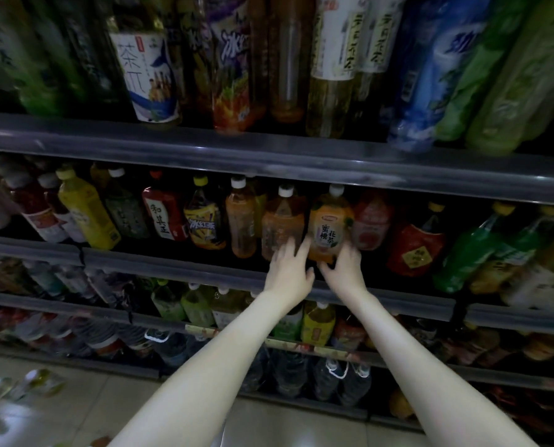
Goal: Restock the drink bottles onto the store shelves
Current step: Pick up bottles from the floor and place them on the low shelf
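An orange tea bottle (329, 225) with a white cap and a pale label stands at the front of the second shelf (172, 261). My right hand (345, 269) grips its base from the right, with the thumb under it. My left hand (290, 269) reaches up beside it, fingers spread and touching the lower part of a neighbouring orange bottle (282, 221) and the left side of the labelled one. A third orange bottle (241, 217) stands further left in the same row.
The top shelf (269, 156) carries tall bottles. Red, yellow and green bottles flank the orange ones. Lower shelves hold green tea and water bottles. Several loose bottles (30, 383) lie on the tiled floor at the lower left.
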Motion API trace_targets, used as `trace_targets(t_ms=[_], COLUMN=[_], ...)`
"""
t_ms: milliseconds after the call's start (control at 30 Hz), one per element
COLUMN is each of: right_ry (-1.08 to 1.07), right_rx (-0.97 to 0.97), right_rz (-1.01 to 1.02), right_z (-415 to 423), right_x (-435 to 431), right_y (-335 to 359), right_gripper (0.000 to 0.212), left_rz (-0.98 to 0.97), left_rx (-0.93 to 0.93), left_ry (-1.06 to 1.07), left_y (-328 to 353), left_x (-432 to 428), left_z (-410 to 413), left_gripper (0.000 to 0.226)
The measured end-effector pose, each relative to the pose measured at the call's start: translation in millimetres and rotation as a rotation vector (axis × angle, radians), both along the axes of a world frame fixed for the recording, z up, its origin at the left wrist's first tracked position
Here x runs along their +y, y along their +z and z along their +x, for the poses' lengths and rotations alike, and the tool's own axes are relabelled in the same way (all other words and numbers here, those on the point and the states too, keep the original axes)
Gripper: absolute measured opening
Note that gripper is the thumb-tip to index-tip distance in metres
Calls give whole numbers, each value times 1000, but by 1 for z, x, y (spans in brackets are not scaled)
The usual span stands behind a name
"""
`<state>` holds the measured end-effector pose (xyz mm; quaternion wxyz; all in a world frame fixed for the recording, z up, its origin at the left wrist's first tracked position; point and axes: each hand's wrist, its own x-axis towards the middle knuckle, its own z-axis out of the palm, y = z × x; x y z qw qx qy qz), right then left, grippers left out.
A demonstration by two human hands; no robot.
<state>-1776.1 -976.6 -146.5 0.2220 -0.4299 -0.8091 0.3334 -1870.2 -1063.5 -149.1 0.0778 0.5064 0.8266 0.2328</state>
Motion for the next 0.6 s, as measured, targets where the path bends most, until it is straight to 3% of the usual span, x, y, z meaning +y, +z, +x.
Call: trace_targets(t_ms=[167, 300, 467, 600], right_ry=[53, 20, -23, 145], right_rx=[-50, -3, -15, 112], right_rz=[-113, -39, 22, 68], right_z=[-9, -28, -29, -9], right_x=[36, 56, 57, 35], right_y=[34, 38, 34, 22], right_gripper=[73, 95, 82, 78], left_rz=[-1, 15, 60, 136], left_rx=[16, -5, -19, -64], left_ry=[-21, -12, 13, -27], left_y=[13, 13, 10, 10], left_x=[19, 13, 12, 15], left_z=[7, 4, -5, -4], left_gripper=[66, 63, 63, 71])
